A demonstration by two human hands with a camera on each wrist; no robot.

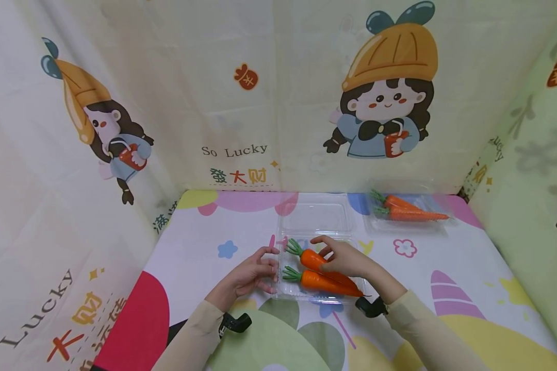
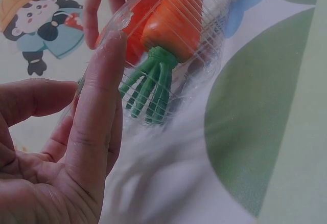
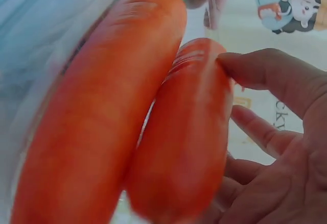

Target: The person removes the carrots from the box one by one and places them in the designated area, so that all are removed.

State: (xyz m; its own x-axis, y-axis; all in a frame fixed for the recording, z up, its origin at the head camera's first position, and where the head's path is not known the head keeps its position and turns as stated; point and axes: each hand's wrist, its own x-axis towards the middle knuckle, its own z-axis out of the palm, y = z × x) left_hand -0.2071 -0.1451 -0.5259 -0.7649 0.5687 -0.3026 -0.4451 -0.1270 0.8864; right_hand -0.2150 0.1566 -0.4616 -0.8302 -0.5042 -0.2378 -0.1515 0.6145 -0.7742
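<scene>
Two orange carrots with green stubs lie side by side in an opened clear plastic box (image 1: 283,294). The near carrot (image 1: 325,282) is lower in the head view; the far carrot (image 1: 312,259) lies just behind it. My left hand (image 1: 252,270) holds the box's left edge between thumb and fingers, beside the green tops. Over the far carrot is my right hand (image 1: 345,257). Its thumb touches that carrot's top in the right wrist view, and its other fingers bend along the far side, partly hidden. The box's lid (image 1: 315,216) lies folded back.
Another clear box (image 1: 376,224) with carrots (image 1: 413,214) in it stands at the back right of the table. Printed cloth walls (image 1: 297,103) rise behind and on both sides. A dark wrist camera (image 1: 236,323) sits on each wrist.
</scene>
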